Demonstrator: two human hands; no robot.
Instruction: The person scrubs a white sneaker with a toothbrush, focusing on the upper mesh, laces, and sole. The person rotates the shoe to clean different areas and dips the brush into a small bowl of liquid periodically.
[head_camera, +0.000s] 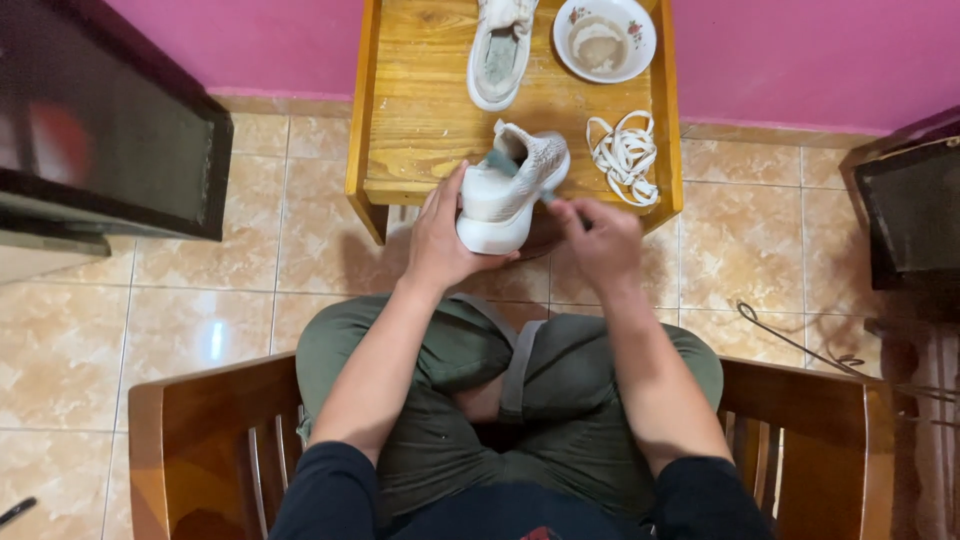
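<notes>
Left hand (440, 235) grips the white shoe (505, 190); right hand (600, 240), closed, just beside its sole.

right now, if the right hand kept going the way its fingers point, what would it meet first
The right hand points up and left at the shoe that the left hand holds. Its fingertips look already at the shoe's side, so the shoe comes first, though depth is hard to judge.

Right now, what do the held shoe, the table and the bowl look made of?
Shoe: knit fabric upper, speckled weave; smooth white sole, likely rubber or foam. Table: varnished wood, grain visible. Bowl: probably glazed ceramic, glossy white with flower prints.
</notes>
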